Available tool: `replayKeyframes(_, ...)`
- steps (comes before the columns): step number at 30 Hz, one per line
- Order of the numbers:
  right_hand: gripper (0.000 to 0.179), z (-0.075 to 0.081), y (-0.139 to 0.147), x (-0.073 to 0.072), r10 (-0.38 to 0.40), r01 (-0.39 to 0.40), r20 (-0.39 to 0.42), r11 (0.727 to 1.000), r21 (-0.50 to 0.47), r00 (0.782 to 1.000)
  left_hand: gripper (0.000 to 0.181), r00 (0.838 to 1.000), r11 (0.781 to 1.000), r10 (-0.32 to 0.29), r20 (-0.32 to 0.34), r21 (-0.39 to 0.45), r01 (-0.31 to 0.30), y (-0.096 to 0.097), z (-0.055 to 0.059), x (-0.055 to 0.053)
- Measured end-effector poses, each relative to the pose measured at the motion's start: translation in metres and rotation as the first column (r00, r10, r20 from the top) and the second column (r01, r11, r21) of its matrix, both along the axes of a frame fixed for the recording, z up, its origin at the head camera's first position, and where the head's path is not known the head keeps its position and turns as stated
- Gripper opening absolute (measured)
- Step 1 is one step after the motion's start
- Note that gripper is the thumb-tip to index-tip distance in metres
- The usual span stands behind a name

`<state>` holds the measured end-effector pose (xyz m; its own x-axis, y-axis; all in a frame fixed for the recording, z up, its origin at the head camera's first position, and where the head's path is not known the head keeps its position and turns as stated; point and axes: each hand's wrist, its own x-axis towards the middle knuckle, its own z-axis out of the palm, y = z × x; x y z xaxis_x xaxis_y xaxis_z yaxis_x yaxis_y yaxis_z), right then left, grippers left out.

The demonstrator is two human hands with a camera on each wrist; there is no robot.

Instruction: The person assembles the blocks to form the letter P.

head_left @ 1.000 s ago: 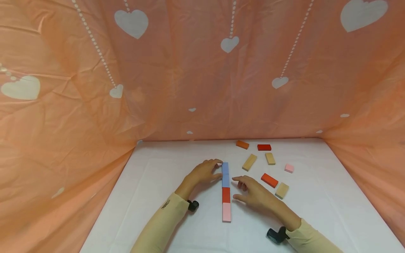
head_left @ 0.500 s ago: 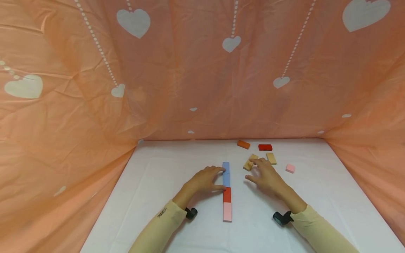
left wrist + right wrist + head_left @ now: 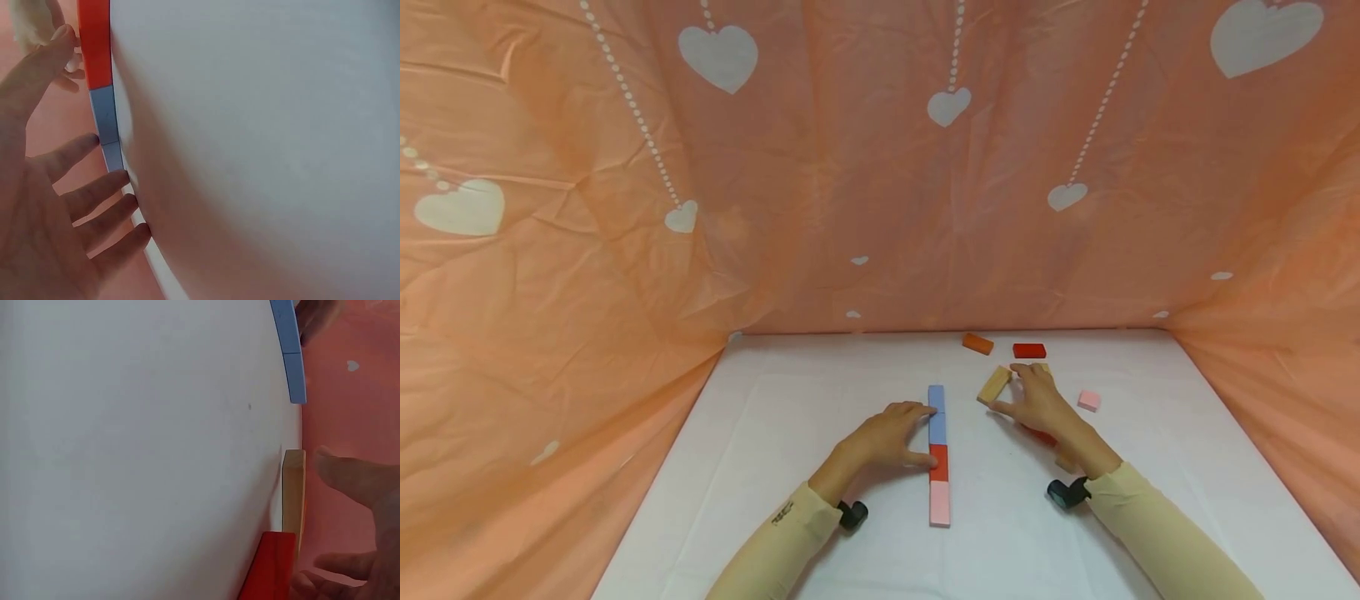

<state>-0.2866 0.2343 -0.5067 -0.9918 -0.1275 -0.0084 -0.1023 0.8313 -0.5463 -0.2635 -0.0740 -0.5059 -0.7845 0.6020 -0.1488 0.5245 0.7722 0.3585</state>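
A straight row on the white table holds two blue blocks [image 3: 937, 428], a red block [image 3: 939, 472] and a pink block [image 3: 939, 505], end to end. My left hand [image 3: 886, 437] lies along the row's left side, fingers extended near the blue blocks and thumb by the red one. To the right, my right hand [image 3: 1037, 404] is spread beside a plain wooden block [image 3: 995, 385], thumb near its closer end and fingertips near its far end; no firm grip shows. In the right wrist view, the thumb is close to that wooden block [image 3: 292, 494], with a red block [image 3: 270, 569] below.
An orange block [image 3: 977, 343] and a red block [image 3: 1029, 351] lie at the back. A small pink block [image 3: 1089, 401] sits right of my right hand. Other blocks are partly hidden under that hand. An orange curtain [image 3: 880, 208] with hearts surrounds the table [image 3: 797, 367].
My right hand has moved away from the row, up and right to the wooden block. My left hand has slid slightly down the row toward me, its thumb now by the red block.
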Motion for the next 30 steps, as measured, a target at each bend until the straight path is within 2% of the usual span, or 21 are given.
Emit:
replayKeyframes(5,0.099,0.001,-0.001,-0.007,-0.008,0.006,0.064,1.000,0.024,0.998,0.089,1.000,1.000,0.003,-0.006,-0.023,-0.003,0.001,0.000,0.001)
replayKeyframes(12,0.099,0.001,-0.003,-0.011,0.003,-0.006,0.085,1.000,0.031,0.996,0.090,1.000,1.000,0.012,0.007,-0.027,-0.012,0.001,-0.001,0.001)
replayKeyframes(30,0.092,0.002,-0.006,-0.014,0.042,-0.043,0.044,0.999,0.023,0.998,0.090,0.998,0.999,0.018,0.056,-0.031,-0.016,0.002,0.006,0.002)
